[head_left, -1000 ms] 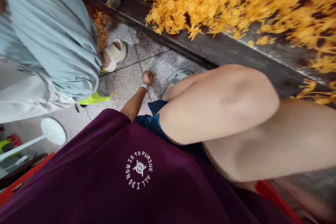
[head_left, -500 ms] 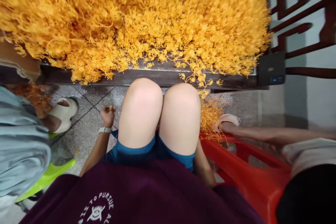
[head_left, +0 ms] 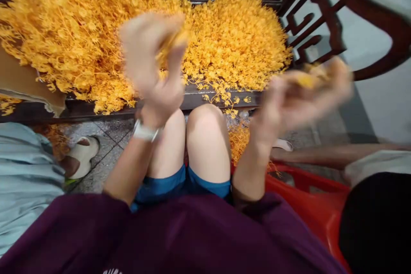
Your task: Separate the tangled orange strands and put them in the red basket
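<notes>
A large pile of yellow-orange plastic flower sprigs (head_left: 237, 38) covers the dark wooden bench in front of me. My left hand (head_left: 150, 64), with a pale band at the wrist, is raised before the pile. Its fingers and thumb curl around what looks like a few sprigs, smeared by motion. Off to the right, beyond the bench's front edge, my right hand (head_left: 298, 98) is raised too, palm turned up. Yellow sprigs (head_left: 306, 80) show between its curled fingers and thumb. Motion blur hides their exact number and shape.
The dark bench edge (head_left: 199, 99) runs across above my knees. Cardboard (head_left: 25, 79) stands at the left. A person in grey-blue clothing (head_left: 25, 180) sits on my left; another person's leg (head_left: 321, 154) reaches in from the right beside a red plastic stool (head_left: 308, 209). Orange stems (head_left: 239, 139) lie on the floor.
Both my hands have risen from beside my thighs to above bench height, now with yellow sprigs in them. The view has tilted up, showing the carved bench back.
</notes>
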A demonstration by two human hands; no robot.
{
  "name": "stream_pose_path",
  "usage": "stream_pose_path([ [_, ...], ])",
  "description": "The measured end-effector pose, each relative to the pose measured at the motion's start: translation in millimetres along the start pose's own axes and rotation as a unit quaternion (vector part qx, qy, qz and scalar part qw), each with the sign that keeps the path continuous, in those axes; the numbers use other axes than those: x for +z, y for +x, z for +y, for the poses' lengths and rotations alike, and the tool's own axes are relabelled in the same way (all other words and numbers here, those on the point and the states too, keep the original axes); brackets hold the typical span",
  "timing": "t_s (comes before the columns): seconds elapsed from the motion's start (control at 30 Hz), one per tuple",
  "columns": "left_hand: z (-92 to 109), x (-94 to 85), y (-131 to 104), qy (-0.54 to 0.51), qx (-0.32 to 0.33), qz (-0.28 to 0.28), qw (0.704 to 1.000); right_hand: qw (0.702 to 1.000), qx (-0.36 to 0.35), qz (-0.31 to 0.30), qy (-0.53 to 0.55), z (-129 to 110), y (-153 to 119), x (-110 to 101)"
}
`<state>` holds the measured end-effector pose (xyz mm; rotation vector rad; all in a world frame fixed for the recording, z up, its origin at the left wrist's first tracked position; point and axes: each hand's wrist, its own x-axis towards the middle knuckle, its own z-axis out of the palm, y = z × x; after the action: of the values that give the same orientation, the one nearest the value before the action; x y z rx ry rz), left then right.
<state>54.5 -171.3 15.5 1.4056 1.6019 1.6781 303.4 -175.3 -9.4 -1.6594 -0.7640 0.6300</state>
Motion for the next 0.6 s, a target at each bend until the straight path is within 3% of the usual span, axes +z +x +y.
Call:
stream_pose_path([
  [0.1, -15.4, 74.9, 47.9, 0.068, 0.038, -0.103, 0.992, 0.961, -0.198, -0.182, -0.063, 14.2, 6.7, 17.4],
  [0.17, -31.7, 106.3, 62.3, 0.115, 0.065, -0.178, 0.975, 0.919, -0.292, -0.220, -0.149, 34.0, 8.7, 16.8],
  [0.2, -38.7, 116.2, 63.3, 0.130, 0.086, -0.214, 0.964, 0.912, -0.298, -0.203, -0.197, 45.7, 10.4, 15.4],
  [0.3, -50.7, 129.5, 49.1, 0.207, 0.090, -0.322, 0.919, 0.866, -0.252, -0.178, -0.393, 81.0, 20.0, 17.2],
  [0.4, -52.6, 129.7, 30.9, 0.300, 0.094, -0.442, 0.840, 0.851, -0.198, -0.180, -0.452, 102.4, 32.5, 28.4],
  [0.47, -51.9, 128.1, 28.2, 0.306, 0.133, -0.486, 0.807, 0.867, -0.216, -0.173, -0.414, 102.7, 39.3, 35.9],
  [0.5, -50.9, 127.6, 30.8, 0.289, 0.161, -0.490, 0.807, 0.882, -0.237, -0.163, -0.374, 97.7, 42.1, 39.4],
  [0.6, -41.8, 128.8, 51.3, 0.201, 0.233, -0.452, 0.837, 0.926, -0.303, -0.137, -0.180, 61.4, 48.7, 52.1],
])
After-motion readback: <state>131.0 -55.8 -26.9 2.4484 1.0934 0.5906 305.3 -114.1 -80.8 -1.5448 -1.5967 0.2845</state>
